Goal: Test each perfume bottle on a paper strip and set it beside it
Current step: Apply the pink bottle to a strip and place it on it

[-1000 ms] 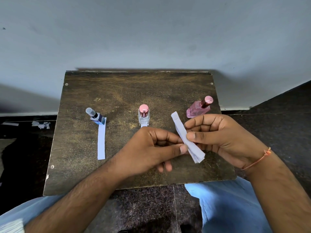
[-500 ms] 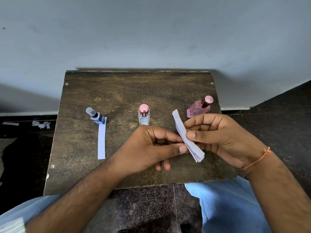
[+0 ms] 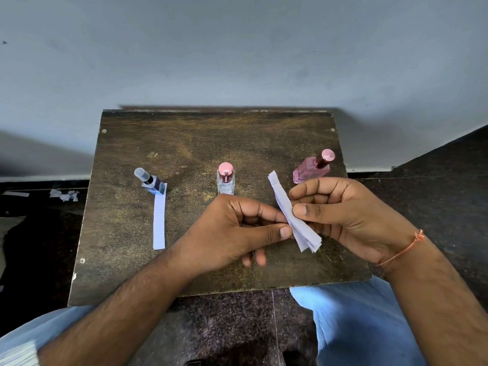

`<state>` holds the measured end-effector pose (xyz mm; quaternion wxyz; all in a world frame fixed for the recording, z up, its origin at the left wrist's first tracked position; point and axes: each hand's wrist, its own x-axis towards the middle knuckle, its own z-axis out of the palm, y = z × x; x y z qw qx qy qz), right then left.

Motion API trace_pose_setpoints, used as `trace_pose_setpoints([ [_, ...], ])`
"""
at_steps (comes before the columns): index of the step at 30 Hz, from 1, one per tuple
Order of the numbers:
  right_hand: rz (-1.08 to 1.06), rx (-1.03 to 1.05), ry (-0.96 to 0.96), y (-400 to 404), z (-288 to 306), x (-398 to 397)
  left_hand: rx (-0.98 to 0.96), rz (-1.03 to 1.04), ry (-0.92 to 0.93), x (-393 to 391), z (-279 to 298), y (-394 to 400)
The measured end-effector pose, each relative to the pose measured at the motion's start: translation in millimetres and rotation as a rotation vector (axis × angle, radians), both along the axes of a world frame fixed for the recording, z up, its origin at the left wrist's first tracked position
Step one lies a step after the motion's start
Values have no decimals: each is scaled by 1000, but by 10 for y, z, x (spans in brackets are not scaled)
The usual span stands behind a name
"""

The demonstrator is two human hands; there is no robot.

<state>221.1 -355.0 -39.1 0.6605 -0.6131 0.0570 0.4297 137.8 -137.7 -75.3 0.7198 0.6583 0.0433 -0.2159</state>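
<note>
Three perfume bottles stand in a row on the dark wooden table (image 3: 184, 143). On the left is a small blue bottle with a clear cap (image 3: 151, 182), and one white paper strip (image 3: 159, 220) lies flat just in front of it. A clear bottle with a pink cap (image 3: 225, 178) is in the middle, and a pink bottle with a pink cap (image 3: 314, 169) stands on the right. My right hand (image 3: 348, 215) holds a bundle of paper strips (image 3: 293, 215) above the table. My left hand (image 3: 232, 231) pinches the bundle's edge between thumb and forefinger.
The table stands against a pale wall. Its front edge lies over my knees in light blue trousers (image 3: 351, 320). Dark stone floor surrounds the table, with paper scraps (image 3: 64, 194) lying on the floor at the left.
Almost nothing has moved. My left thumb and fingers have shifted slightly against the bundle of strips.
</note>
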Motion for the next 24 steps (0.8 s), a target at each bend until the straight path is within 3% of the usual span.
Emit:
trace_pose_setpoints([
  [10, 26, -50, -26, 9, -2, -19, 143, 51, -6, -3, -1, -9],
  [16, 80, -99, -87, 46, -8, -53, 440, 39, -284, -57, 27, -30],
  [24, 50, -104, -69, 91, 33, -59, 655, -15, -415, -58, -12, -35],
])
